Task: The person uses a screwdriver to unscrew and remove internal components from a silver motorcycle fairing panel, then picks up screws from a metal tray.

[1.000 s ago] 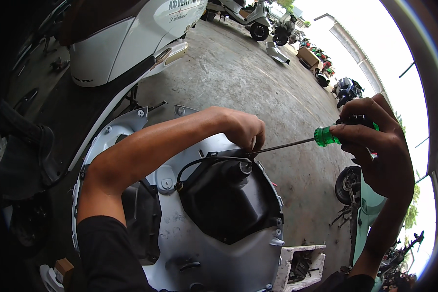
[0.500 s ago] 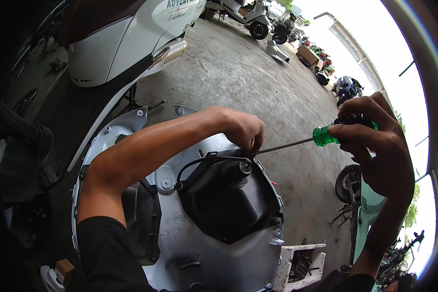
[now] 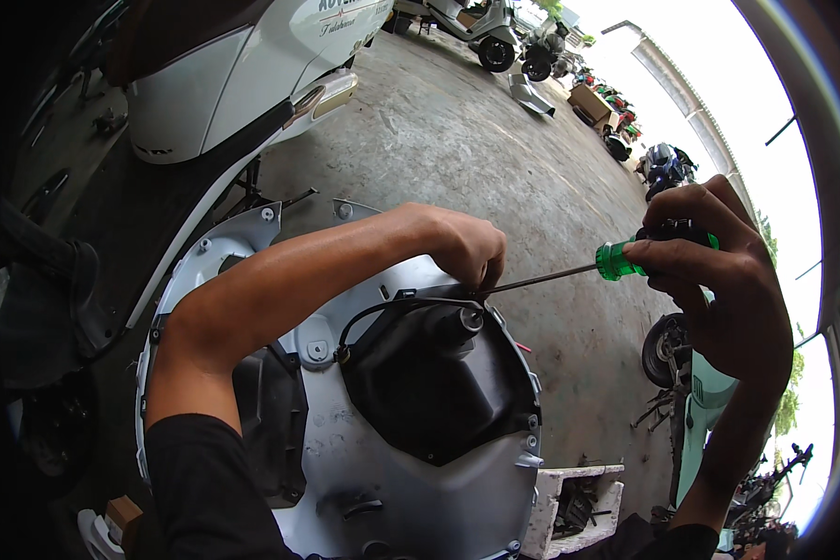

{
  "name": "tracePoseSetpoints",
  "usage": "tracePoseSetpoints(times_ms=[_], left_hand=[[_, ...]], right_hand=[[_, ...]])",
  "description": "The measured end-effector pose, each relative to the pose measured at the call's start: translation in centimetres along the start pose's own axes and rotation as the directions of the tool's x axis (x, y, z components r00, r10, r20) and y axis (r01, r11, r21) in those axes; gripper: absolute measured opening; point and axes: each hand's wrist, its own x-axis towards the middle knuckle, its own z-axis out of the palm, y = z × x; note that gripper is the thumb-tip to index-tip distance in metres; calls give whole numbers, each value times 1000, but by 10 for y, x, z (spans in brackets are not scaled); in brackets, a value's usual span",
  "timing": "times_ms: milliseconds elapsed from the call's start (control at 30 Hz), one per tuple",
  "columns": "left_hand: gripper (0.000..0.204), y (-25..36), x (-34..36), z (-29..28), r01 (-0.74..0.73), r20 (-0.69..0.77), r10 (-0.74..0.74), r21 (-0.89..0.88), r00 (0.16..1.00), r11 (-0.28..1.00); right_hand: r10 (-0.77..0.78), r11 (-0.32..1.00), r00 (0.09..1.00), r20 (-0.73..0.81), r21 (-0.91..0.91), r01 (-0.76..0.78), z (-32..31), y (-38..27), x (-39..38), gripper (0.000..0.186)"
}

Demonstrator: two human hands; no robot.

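Note:
A grey scooter body panel [image 3: 392, 504] lies below me, its inner side up. Set into it is a black plastic housing [image 3: 439, 401] with a round stub and a thin black cable [image 3: 350, 327]. My right hand [image 3: 737, 289] is closed round the green and black handle of a screwdriver [image 3: 546, 276]. Its shaft slants down leftward to the housing's far edge. There my left hand [image 3: 465, 245] bends its fingers down beside the tip, closed together. What they pinch, if anything, is hidden, and the tip's contact point cannot be made out.
A white scooter [image 3: 215, 93] stands at the upper left. A white box [image 3: 579, 532] with small dark parts sits right of the panel. A mint-green scooter [image 3: 695, 420] is at the right. A small cardboard box [image 3: 121, 513] lies lower left. Several scooters line the far side.
The screwdriver's handle and my right hand have shifted very slightly left. My left hand stays in place at the panel's far edge.

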Motion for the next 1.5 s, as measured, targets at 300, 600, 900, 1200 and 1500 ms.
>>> tracePoseSetpoints(times_ms=[300,600,900,1200,1500], left_hand=[[29,-23,-1,2,25,56,-23,-41,998,999],[32,-20,28,17,-3,139,-16,132,990,991],[30,5,13,13,162,56,-171,129,984,978],[27,-20,13,13,152,53,-160,130,986,980],[27,-18,11,16,143,61,-150,113,987,983]], right_hand=[[103,994,979,175,22,-109,0,-2,17,32],[-95,995,992,78,-19,97,27,36,4,8],[-8,996,966,260,-88,32,19,38,10,11],[31,999,971,235,-41,-22,24,34,16,11],[112,993,965,235,-50,-103,29,34,6,10]])
